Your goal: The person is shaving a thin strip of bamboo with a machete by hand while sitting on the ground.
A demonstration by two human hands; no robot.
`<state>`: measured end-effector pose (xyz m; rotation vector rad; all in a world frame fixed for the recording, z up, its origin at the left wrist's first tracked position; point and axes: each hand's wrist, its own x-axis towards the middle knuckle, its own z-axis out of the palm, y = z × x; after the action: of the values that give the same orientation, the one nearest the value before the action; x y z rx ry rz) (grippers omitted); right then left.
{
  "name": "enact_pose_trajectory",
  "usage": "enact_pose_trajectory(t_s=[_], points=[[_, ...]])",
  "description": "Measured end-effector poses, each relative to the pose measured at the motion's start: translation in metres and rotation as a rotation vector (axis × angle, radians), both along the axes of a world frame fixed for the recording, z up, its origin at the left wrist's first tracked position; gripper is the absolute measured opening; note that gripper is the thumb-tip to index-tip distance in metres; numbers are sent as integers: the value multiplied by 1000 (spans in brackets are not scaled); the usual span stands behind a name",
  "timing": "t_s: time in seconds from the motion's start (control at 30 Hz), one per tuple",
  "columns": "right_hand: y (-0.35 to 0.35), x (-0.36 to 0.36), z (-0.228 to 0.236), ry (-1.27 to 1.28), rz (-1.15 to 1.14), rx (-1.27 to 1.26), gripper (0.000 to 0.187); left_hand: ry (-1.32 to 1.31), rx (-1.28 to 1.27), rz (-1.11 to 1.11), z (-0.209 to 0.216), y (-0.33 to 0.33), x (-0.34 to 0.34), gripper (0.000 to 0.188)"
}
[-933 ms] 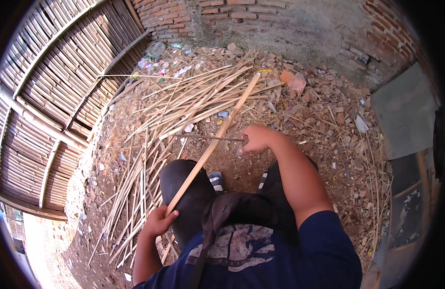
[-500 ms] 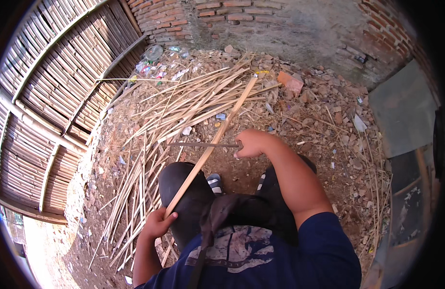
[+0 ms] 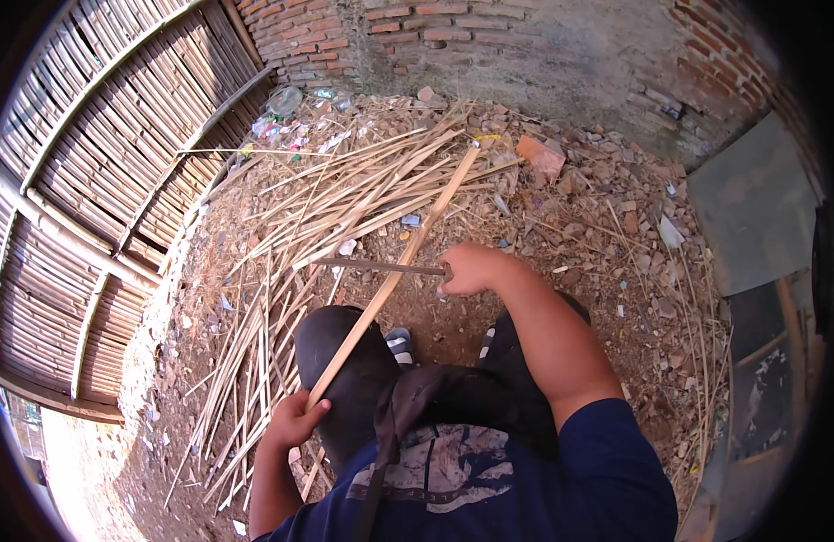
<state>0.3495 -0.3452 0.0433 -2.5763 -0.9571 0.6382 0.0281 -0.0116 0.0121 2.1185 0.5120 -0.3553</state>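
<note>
rubble-strewn brown earth (image 3: pixel 449 321) lies below a weathered brick-and-plaster wall (image 3: pixel 525 59). a long, flat, pale bamboo-like strip (image 3: pixel 384 295) slants over the dark-trousered left knee (image 3: pixel 331 330), apparently unsplit as yet. the left hand (image 3: pixel 295 420) grips it low down, hiding that end; the right hand (image 3: pixel 471 268) clasps a thin dark blade (image 3: pixel 354 264) crossing it. beyond, many narrow pale slats (image 3: pixel 390 185) look already split. whether the blade's edge bites is unclear.

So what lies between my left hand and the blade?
In the head view, the lower stretch of the wooden strip, crossing over your left knee.
</note>
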Motion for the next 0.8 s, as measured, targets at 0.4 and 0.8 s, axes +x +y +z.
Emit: enact_pose_trajectory(t_s=[0.4,0.8], points=[[-31,34,-17,7,-165,94,59,-1,-3,-3,-4,1,2,41],[-1,1,2,54,-26,-11,54,-12,-1,-2,3,-1,2,42]])
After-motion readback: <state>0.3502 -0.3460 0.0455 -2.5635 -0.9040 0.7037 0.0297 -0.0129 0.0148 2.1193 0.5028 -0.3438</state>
